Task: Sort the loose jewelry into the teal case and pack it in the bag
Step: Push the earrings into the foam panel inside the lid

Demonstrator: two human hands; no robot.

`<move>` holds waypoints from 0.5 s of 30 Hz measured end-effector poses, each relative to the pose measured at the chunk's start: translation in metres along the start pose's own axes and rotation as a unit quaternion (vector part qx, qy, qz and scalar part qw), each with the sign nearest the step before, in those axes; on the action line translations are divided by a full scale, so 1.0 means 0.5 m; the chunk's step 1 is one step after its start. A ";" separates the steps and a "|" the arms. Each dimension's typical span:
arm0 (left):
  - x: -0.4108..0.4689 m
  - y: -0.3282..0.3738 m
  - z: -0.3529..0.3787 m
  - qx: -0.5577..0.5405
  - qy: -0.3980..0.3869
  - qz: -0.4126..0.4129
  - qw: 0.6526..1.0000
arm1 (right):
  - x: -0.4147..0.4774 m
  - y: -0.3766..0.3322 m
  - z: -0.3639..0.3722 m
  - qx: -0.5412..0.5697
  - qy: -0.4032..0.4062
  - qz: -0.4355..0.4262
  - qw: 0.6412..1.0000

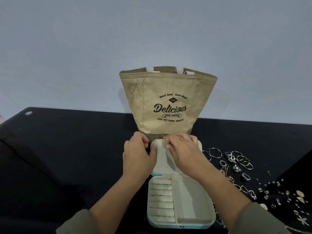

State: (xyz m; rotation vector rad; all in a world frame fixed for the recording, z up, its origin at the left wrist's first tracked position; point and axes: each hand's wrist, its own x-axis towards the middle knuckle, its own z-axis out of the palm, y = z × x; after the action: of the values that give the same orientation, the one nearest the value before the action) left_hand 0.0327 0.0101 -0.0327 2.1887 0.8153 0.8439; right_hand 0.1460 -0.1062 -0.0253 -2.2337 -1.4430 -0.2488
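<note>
The teal case (179, 225) lies open at the near edge, its cream ring rolls and tray bare. Its cream lid panel (166, 163) stands raised against the burlap bag (167, 102). A small silver earring (157, 147) sits on the panel near its top left. My left hand (137, 155) grips the panel's left edge, the thumb tip right beside the earring. From the right, my right hand (183, 152) curls over the panel's top edge, with its thumb on the front. Loose jewelry (236, 162) is spread to the right of the case.
Everything sits on a black table (67, 157) against a pale wall. The bag stands upright and open-topped right behind the case. Rings, bangles, a gold chain (231, 179) and several small earrings (287, 196) cover the table to the right.
</note>
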 end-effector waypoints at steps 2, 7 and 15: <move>0.006 -0.010 0.001 -0.001 -0.001 0.009 1.000 | -0.001 0.000 -0.002 -0.003 -0.001 0.000 1.000; 0.011 -0.025 -0.008 -0.112 -0.099 -0.001 0.989 | 0.001 -0.009 -0.019 0.009 -0.010 0.013 1.000; -0.039 -0.056 -0.040 -0.087 -0.071 0.175 0.978 | -0.004 -0.064 -0.098 0.128 -0.057 0.044 0.989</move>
State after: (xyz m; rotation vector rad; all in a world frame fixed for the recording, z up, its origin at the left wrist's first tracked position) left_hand -0.0025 0.0196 -0.0482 2.2360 0.2777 0.8758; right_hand 0.1213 -0.1201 0.0260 -2.1219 -1.3443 0.0915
